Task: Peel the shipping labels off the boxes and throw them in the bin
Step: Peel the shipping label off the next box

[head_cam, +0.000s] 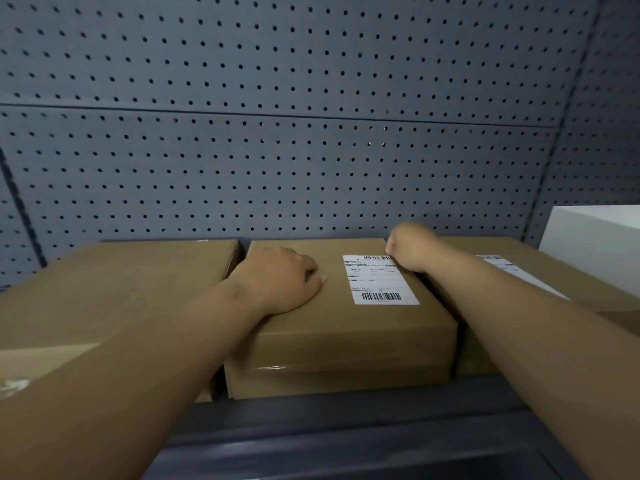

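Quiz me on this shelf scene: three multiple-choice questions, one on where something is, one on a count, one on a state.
1. Where does the left hand rest?
A. on the middle box's top
B. on the white box
C. on the pegboard

2. How many brown cardboard boxes show?
A. one
B. three
C. five

3. The middle box's shipping label is:
A. crumpled
B. gone
C. lying flat on the box

Answers:
1 A, the left hand lies flat on the middle box.
2 B, three stand side by side.
3 C, the shipping label is flat, with the right hand at its far corner.

A grey pegboard wall (277,150) rises behind, with a white block (595,237) at far right.
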Tool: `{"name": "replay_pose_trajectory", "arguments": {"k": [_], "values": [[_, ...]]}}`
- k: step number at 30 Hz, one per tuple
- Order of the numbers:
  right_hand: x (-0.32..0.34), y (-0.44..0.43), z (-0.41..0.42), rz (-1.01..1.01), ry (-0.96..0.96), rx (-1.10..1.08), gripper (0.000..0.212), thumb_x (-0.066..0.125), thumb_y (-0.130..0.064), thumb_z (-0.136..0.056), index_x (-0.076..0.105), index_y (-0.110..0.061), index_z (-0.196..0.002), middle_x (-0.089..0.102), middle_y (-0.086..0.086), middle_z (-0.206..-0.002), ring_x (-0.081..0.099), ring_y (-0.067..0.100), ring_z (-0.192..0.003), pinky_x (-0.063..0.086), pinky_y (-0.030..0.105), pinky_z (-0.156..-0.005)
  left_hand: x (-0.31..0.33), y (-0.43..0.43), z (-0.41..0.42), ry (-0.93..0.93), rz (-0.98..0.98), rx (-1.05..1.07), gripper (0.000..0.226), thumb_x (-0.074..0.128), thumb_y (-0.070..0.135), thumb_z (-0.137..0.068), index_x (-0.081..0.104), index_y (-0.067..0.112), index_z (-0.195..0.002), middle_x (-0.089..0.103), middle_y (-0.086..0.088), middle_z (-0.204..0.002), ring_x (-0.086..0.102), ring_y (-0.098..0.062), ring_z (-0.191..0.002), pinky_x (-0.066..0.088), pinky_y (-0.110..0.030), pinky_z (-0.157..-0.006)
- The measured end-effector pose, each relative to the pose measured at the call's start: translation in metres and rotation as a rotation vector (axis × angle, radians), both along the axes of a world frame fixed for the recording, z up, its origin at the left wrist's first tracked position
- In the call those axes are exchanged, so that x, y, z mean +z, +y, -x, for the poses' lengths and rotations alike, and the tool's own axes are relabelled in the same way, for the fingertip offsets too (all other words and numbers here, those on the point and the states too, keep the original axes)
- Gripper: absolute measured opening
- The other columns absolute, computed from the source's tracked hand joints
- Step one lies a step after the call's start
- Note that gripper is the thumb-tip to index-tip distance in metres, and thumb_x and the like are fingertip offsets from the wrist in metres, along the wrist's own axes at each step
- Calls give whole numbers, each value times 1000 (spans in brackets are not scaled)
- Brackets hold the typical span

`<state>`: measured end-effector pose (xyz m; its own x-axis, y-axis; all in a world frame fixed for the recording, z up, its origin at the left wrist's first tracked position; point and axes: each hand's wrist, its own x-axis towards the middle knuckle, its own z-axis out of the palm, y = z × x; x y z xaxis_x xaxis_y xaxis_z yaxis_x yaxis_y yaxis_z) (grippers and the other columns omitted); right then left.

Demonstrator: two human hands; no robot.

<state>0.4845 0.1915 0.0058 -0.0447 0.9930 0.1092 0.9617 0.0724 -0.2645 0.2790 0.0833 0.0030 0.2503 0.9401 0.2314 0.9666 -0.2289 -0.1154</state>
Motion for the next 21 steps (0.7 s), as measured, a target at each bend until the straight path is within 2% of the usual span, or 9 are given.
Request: {"name": "replay_pose_trajectory", "arguments": {"k": [4,7,9,11,13,16,18,19,21], "values": [[-2,-2,1,-21,-61,37,25,44,3,-88,69,3,-86,63,20,-82,48,21,-69,39,27,-63,1,0,-4,-2,-12,18,47,31,51,-95,59,25,-124,64,0,-121,57,-18,-111,44,-33,-94],[-1,-4,3,-14,-58,27,37,41,7,-86,38,-10,-54,36,5,-57,34,18,-53,27,24,-47,-2,0,-4,-12,-22,23,47,31,52,-95,57,26,-126,64,0,-120,57,-17,-110,44,-32,-93],[4,-5,0,-1,-16,51,34,41,3,-89,44,-7,-56,42,7,-59,43,22,-58,33,25,-49,-3,0,-3,-19,-25,29,48,31,52,-95,56,27,-127,64,-1,-121,57,-17,-111,44,-34,-95],[8,-4,-7,26,58,72,24,43,-3,-91,65,6,-85,63,19,-82,62,31,-80,51,31,-72,-4,0,-3,-27,-24,31,48,31,52,-95,56,27,-127,63,-1,-121,57,-18,-111,44,-34,-96],[9,-3,-11,20,104,80,31,47,-6,-91,63,11,-111,68,24,-101,65,36,-97,52,38,-88,-5,-1,-3,-36,-25,31,47,32,52,-95,56,27,-127,63,-1,-121,57,-18,-111,44,-34,-96],[5,-5,-7,-54,16,120,27,49,-8,-92,69,8,-102,71,19,-110,67,33,-102,53,43,-93,-4,-1,-4,-34,-33,29,47,32,52,-95,55,28,-129,63,0,-123,57,-17,-113,44,-34,-97],[5,-7,-3,-74,-81,134,26,48,-2,-89,67,1,-72,71,15,-87,66,28,-79,57,38,-82,-4,-1,-4,-34,-37,25,47,32,51,-95,55,28,-129,63,0,-122,57,-17,-113,44,-33,-97],[6,-9,-1,-79,-132,129,32,45,3,-86,54,-5,-56,61,11,-70,57,24,-63,55,34,-71,-3,-2,-4,-33,-36,24,47,32,51,-95,56,27,-128,63,0,-121,57,-17,-112,44,-33,-97],[9,-14,3,-93,-232,123,40,43,9,-82,33,-11,-49,35,5,-56,33,18,-49,37,27,-50,-2,-2,-4,-25,-32,19,47,32,51,-96,58,26,-125,64,-1,-119,58,-18,-110,45,-34,-96]]}}
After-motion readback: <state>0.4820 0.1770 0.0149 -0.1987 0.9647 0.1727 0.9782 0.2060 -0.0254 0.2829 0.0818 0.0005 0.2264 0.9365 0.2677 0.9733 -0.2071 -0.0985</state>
